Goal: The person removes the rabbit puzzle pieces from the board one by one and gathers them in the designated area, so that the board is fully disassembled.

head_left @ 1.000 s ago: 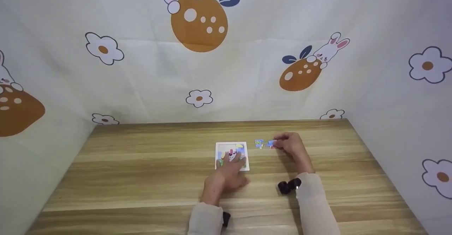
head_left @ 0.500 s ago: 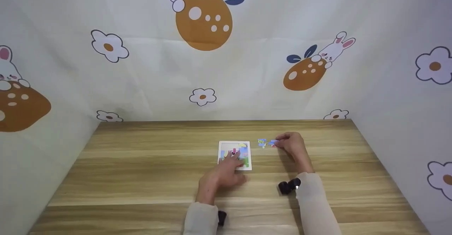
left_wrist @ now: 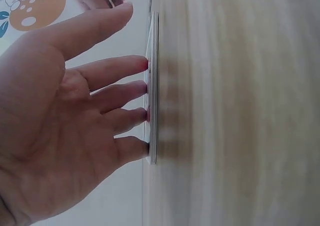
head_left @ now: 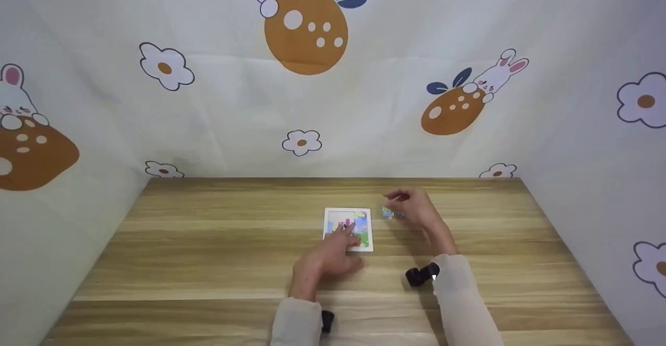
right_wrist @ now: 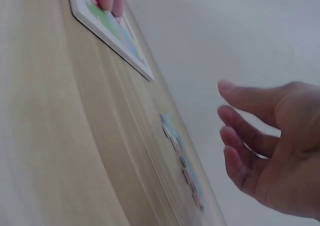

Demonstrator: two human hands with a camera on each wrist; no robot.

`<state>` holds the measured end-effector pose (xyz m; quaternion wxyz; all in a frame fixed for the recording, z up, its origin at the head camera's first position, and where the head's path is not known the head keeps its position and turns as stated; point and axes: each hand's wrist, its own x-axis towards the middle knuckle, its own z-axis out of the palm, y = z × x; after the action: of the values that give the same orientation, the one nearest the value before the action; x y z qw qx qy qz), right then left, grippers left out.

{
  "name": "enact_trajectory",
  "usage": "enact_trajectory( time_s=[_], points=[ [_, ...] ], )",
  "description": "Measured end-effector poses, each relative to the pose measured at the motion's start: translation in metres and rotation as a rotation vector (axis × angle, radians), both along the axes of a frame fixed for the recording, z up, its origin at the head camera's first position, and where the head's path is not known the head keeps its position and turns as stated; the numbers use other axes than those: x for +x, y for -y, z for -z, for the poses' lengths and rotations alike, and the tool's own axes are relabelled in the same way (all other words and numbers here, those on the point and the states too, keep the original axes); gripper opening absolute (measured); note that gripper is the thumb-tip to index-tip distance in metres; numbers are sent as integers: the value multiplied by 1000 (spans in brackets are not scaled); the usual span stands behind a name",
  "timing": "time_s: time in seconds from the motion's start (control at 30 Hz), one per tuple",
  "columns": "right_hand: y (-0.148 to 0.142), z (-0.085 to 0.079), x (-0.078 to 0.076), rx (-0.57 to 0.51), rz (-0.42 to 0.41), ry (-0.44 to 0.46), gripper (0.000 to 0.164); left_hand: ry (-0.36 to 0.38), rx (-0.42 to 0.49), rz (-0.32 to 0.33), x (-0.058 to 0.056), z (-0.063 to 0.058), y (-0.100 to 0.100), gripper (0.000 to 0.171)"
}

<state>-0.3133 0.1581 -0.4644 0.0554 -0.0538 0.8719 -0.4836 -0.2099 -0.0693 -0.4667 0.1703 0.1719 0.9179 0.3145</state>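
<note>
A small jigsaw puzzle in a white frame [head_left: 370,234] lies on the wooden table, its colourful picture partly covered by my left hand [head_left: 329,256]. The left wrist view shows those fingers [left_wrist: 120,94] extended, their tips on the puzzle's surface. My right hand [head_left: 416,210] hovers above loose blue-green puzzle pieces [head_left: 386,212] to the right of the frame. From the right wrist view, these pieces [right_wrist: 182,161] lie flat in a row on the table. The fingers of my right hand [right_wrist: 280,151] are loosely bent, apart from the pieces, with nothing between them.
The wooden table [head_left: 208,263] reaches back to a pale curtain [head_left: 218,101] printed with rabbits, oranges and flowers. More of this fabric stands on both sides. A dark camera [head_left: 421,274] is strapped at my right wrist.
My right hand has let go of the right-hand puzzle piece, lifted and shifted left over the pieces. My left hand has moved slightly over the puzzle and still rests on it.
</note>
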Motion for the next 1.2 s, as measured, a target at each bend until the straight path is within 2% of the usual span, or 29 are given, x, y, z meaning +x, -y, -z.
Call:
enact_trajectory(
  time_s=[0.23,0.47,0.67,0.97,1.2],
  points=[
    [24,-1,6,38,-101,-40,20,-6,13,1,-2,1,3,55],
    [42,3,11,92,-179,-63,14,18,28,-63,-2,0,0,80],
    [51,8,15,137,-238,-68,13,19,1,-56,0,0,-4,82],
    [57,12,14,178,-253,-60,20,52,41,-62,1,-2,-2,85],
    [56,11,11,252,-337,-199,20,22,44,-35,1,-1,0,74]
  ],
)
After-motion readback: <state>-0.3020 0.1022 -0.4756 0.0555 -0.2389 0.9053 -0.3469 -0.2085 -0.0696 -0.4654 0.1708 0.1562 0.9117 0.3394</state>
